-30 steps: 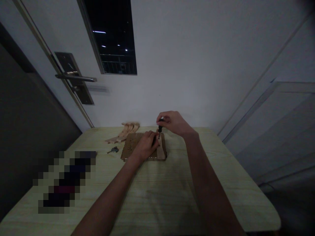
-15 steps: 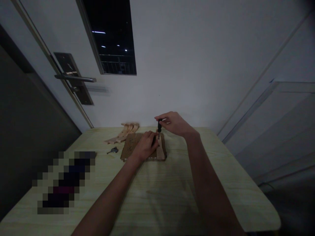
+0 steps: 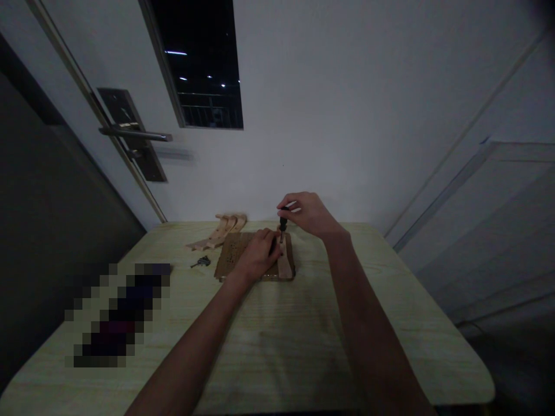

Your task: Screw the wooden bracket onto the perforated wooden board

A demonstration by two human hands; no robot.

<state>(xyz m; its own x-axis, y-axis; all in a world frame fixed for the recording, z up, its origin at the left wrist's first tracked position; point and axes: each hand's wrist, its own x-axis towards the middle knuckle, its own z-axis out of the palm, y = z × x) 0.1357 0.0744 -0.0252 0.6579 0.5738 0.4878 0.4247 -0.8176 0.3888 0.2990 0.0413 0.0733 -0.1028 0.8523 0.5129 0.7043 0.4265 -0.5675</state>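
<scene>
My right hand [image 3: 309, 215] pinches the top of a black-handled screwdriver [image 3: 283, 223], which stands nearly upright. Its tip meets a pale, curved wooden piece [image 3: 284, 267] along the right side of a brown cardboard-like slab [image 3: 227, 254]. Resting over the slab, my left hand [image 3: 259, 253] has its fingertips curled against the wooden piece close to the screwdriver's shaft. Whatever lies under the tip is too small to make out.
Several similar wooden pieces [image 3: 225, 229] lie at the table's back left. Near them is a small heap of dark metal bits [image 3: 202, 262], perhaps screws. A blurred-out dark object [image 3: 130, 306] lies at left. Behind the table [image 3: 269, 358] stands a white door with a handle [image 3: 139, 135].
The fingers of my right hand have shifted slightly around the top of the screwdriver's handle. My left hand stays on the wooden piece. The whole view has moved a little.
</scene>
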